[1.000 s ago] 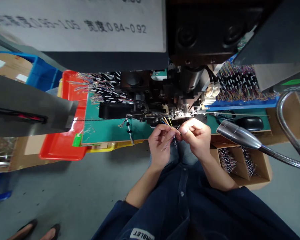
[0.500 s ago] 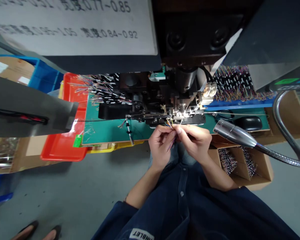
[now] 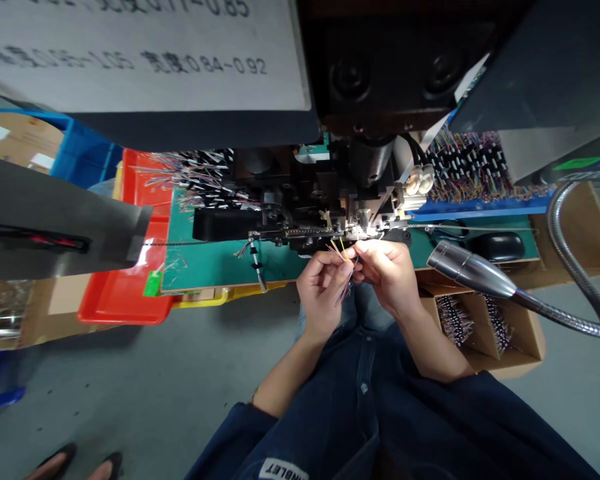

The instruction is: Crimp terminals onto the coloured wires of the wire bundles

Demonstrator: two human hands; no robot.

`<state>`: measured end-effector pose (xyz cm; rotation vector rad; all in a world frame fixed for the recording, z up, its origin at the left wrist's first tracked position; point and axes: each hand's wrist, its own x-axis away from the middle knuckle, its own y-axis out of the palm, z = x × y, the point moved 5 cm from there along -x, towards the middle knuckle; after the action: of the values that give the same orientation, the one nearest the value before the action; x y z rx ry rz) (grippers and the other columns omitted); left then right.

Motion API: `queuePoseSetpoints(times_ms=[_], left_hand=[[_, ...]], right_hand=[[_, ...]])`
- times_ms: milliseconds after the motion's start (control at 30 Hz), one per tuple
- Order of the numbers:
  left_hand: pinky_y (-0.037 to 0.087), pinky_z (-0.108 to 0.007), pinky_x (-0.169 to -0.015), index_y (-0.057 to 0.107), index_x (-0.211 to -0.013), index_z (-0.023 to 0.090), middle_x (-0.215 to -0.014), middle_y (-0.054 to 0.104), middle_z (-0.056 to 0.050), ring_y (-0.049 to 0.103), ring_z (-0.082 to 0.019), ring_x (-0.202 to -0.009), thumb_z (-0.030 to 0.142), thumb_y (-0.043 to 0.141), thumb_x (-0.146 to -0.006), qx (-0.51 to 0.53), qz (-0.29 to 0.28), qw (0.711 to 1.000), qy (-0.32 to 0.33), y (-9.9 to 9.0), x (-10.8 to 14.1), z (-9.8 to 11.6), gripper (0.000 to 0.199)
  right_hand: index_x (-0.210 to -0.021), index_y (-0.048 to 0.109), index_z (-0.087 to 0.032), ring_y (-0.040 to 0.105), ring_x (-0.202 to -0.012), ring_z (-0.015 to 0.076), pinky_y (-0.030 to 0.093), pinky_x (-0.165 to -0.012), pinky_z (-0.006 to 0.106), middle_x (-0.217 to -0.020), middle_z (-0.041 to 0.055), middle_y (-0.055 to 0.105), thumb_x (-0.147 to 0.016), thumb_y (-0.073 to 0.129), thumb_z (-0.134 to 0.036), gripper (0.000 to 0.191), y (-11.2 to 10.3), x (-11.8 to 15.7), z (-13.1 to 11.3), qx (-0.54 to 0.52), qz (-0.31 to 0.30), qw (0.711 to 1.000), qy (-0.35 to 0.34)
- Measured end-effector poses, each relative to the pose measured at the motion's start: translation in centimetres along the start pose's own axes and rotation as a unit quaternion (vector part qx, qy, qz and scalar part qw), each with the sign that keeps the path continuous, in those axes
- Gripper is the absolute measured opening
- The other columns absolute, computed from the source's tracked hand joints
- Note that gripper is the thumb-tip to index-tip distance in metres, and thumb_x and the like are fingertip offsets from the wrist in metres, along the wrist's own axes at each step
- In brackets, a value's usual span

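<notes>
Thin coloured wires point(image 3: 338, 251) fan out from the pinched fingers of my left hand point(image 3: 323, 287), their tips toward the machine and their other ends hanging below. Close beside it, my right hand point(image 3: 391, 272) is closed in a pinch on a thin wire at the lit front of the black machine point(image 3: 300, 233). The fingertips of both hands nearly meet. A black-and-white sleeved wire bundle point(image 3: 257, 261) lies on the green mat point(image 3: 215, 267) to the left of my hands.
A bendable metal lamp point(image 3: 473, 268) reaches in from the right, near scissors point(image 3: 450, 229) and a black object point(image 3: 500, 247). A red tray point(image 3: 125, 308) is at left. Below right stands a cardboard box point(image 3: 523, 363) with wire bundles. A person's feet point(image 3: 60, 463) show lower left.
The wires in my left hand now spread more visibly. My right hand has turned slightly and its fingertips have shifted a little at the machine's front. The camera view has moved slightly.
</notes>
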<state>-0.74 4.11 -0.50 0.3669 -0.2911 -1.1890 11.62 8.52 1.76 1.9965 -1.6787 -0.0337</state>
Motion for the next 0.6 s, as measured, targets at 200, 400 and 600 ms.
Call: queuePoseSetpoints(times_ms=[200,400,600], left_hand=[[0.073,-0.028,-0.072,0.077,-0.096,0.023,-0.098,0.088,-0.002,0.083,-0.015,-0.074,0.047,0.098,-0.1,-0.002,0.0,1.0,0.007,-0.21,-0.03,0.03,0.032],[0.072,-0.027,-0.073,0.08,-0.099,0.023,-0.101,0.088,-0.001,0.082,-0.014,-0.075,0.04,0.098,-0.101,0.014,-0.004,1.0,0.015,-0.18,-0.12,0.01,0.025],[0.069,-0.027,-0.068,0.077,-0.098,0.023,-0.094,0.085,-0.001,0.079,-0.014,-0.071,0.042,0.098,-0.101,0.011,-0.008,1.0,0.004,-0.17,-0.19,0.19,0.028]], right_hand=[[-0.076,0.082,-0.024,0.046,-0.053,0.0151,0.049,-0.055,0.032,-0.05,-0.0074,0.041,-0.089,0.095,-0.064,0.043,0.46,0.14,-0.44,-0.014,-0.002,1.0,0.005],[-0.077,0.084,-0.024,0.048,-0.054,0.0151,0.05,-0.054,0.032,-0.052,-0.0053,0.049,-0.088,0.096,-0.065,0.044,0.47,0.08,-0.24,-0.011,0.0,1.0,0.008],[-0.093,0.092,-0.022,0.056,-0.057,0.0158,0.051,-0.054,0.032,-0.068,0.0015,0.071,-0.095,0.093,-0.066,0.044,-0.11,0.11,-0.22,0.039,-0.004,0.999,-0.036]])
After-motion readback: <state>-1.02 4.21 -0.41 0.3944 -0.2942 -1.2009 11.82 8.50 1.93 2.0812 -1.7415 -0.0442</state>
